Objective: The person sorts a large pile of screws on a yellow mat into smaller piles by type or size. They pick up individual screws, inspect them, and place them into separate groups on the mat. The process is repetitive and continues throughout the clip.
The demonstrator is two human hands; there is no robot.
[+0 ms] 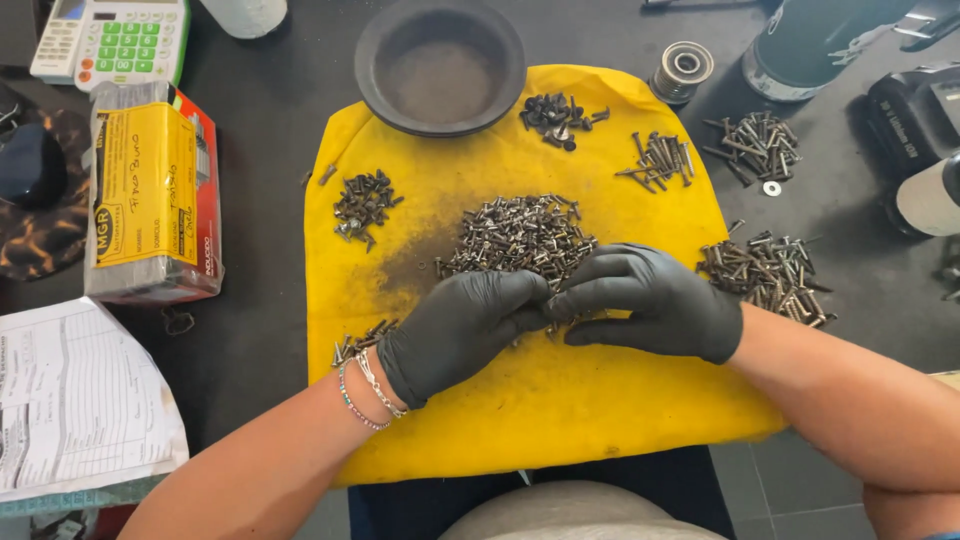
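Fingertips of the gloved left hand (462, 330) and right hand (650, 300) press together at the near edge of the middle screw pile (520, 237); whatever they pinch is hidden. Smaller sorted heaps (362, 203) ring the yellow cloth (540, 400), yet most screws seem unsorted, lying jumbled with no shared direction.

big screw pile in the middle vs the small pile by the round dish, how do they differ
The big central pile is far larger than the small pile beside the dark round dish. The central pile looks silvery grey; the small pile looks darker, nearly black. Both gloved hands, left hand and right hand, work at the central pile's near edge; the small pile lies untouched. Both rest on the yellow cloth.
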